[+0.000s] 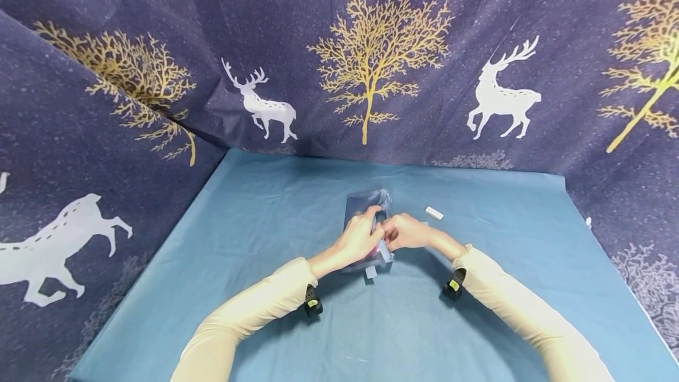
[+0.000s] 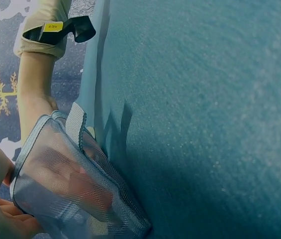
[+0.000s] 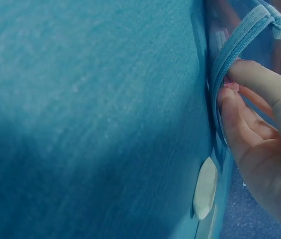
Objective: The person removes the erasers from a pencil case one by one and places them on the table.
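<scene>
A blue see-through mesh zipper pouch point(image 1: 366, 198) stands between the two hands on the table. My left hand point(image 1: 358, 239) grips the pouch by its open edge, thumb on one side and curled fingers on the other in the left wrist view. My right hand point(image 1: 405, 231) reaches into the zipped opening, its fingers showing through the mesh. Between its thumb and forefinger it pinches a small pink thing point(image 3: 232, 86), mostly hidden by the fingers and the zipper edge point(image 3: 237, 42). A light fabric tab point(image 2: 75, 127) sticks out from the pouch's end.
A small white block point(image 1: 434, 213) lies on the blue tablecloth point(image 1: 276, 211) beyond the right hand. Past the pouch in the right wrist view is a pale block point(image 3: 206, 189), partly overlapping another pale piece. A patterned curtain point(image 1: 329, 111) hangs behind the table.
</scene>
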A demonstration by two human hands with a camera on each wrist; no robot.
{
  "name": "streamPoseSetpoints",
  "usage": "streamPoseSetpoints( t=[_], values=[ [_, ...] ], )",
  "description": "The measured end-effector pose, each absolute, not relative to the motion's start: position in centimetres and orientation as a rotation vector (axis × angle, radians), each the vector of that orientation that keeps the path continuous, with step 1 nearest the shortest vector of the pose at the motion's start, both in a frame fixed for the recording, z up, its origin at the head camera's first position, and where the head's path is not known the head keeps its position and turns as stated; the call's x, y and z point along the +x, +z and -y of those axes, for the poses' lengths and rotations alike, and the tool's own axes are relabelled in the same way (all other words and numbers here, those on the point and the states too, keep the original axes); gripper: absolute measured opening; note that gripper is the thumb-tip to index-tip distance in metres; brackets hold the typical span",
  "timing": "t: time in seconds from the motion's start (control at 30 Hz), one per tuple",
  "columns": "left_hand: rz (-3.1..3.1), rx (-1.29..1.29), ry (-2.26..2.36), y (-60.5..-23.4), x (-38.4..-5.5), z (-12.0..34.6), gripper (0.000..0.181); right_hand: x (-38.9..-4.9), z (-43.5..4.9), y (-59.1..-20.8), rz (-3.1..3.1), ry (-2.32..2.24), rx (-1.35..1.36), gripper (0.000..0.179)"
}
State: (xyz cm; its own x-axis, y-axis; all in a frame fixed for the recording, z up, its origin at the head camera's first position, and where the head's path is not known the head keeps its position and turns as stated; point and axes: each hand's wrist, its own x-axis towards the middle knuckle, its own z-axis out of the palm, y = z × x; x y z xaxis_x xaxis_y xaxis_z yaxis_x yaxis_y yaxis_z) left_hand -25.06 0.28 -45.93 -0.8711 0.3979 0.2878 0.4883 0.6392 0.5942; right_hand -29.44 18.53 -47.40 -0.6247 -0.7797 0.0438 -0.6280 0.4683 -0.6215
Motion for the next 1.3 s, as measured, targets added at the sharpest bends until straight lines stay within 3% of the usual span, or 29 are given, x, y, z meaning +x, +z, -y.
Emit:
streamPoseSetpoints(
  t=[1.3],
  values=[
    [2.725,-0.741,-0.995,-45.9,-25.1,-0.4,0.042,-29.1,-20.8,-47.3,-2.529,-1.003,-1.059,0.015]
  ],
)
